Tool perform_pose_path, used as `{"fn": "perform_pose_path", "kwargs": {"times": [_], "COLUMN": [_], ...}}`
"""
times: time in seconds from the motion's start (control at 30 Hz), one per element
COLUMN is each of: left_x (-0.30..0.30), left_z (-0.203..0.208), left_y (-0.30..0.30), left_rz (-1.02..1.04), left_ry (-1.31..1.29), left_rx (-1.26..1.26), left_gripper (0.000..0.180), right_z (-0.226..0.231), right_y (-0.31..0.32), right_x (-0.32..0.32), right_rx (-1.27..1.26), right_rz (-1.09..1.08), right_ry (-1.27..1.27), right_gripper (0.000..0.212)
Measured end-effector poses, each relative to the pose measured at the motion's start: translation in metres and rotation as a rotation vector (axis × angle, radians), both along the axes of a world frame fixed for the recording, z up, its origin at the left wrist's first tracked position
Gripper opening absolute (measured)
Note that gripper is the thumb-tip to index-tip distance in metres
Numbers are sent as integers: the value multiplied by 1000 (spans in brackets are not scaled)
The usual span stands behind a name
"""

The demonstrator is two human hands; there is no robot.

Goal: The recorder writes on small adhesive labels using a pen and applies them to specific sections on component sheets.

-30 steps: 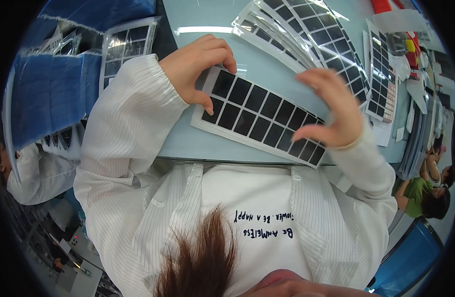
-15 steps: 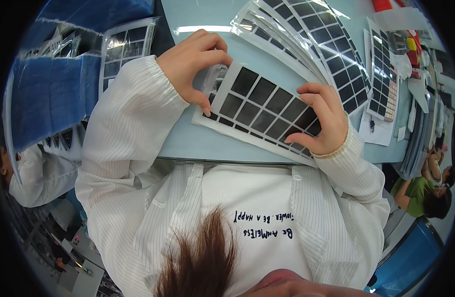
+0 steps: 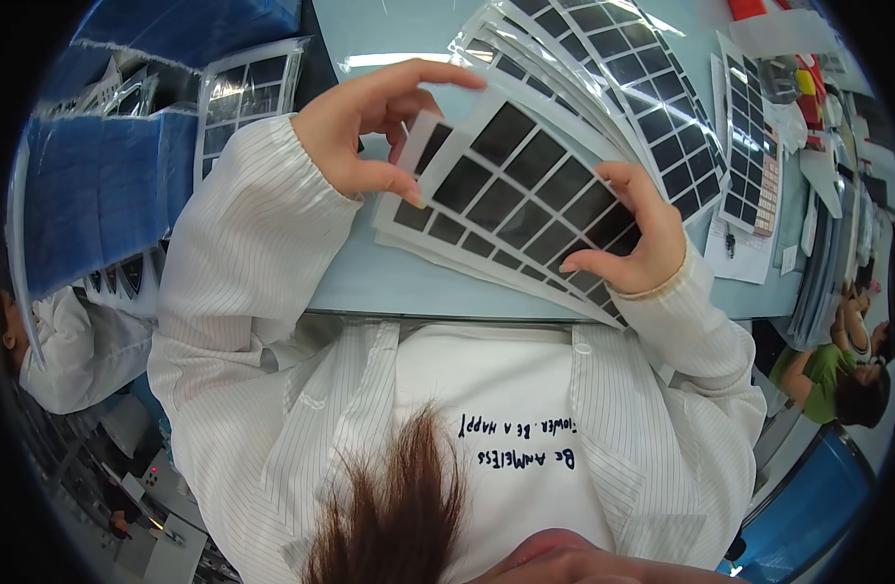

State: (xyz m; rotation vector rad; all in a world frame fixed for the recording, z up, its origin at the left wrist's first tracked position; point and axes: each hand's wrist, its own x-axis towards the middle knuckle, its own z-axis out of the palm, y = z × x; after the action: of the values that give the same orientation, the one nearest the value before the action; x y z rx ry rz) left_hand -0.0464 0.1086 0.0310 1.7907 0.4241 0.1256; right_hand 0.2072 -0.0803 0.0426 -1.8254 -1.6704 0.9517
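Two hands of mine are at the raised sheet of black squares [image 3: 513, 190]. My right hand [image 3: 650, 238] is clamped on its right end, thumb over the face and fingers at the far edge, I'd judge to stop thin material flopping. My left hand [image 3: 358, 125] is at its left end, thumb and forefinger spread apart, probably to steady the corners; whether its curled fingers pinch anything I cannot tell. Beneath the raised sheet, similar sheets [image 3: 409, 216] lie piled on the counter [image 3: 355, 280], roughly lined up with it. Beyond it, glossy sheets [image 3: 661, 107] overlap in a fan, perhaps so each edge shows; right of those, a narrow sheet [image 3: 745, 136] lies apart.
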Motion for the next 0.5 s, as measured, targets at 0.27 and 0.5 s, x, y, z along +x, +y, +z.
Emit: {"fn": "perform_pose_path", "kwargs": {"times": [0.27,0.5], "left_x": [-5,-5], "left_z": [-18,-16], "left_y": [3,1], "left_rz": [95,-182], "left_ry": [155,84], "left_rx": [426,697], "left_gripper": [95,80], "right_z": [22,-4], "right_y": [52,96], "right_x": [82,126], "right_rx": [215,272], "right_rz": [125,89], "right_ry": [-33,-409], "right_gripper": [81,84]}}
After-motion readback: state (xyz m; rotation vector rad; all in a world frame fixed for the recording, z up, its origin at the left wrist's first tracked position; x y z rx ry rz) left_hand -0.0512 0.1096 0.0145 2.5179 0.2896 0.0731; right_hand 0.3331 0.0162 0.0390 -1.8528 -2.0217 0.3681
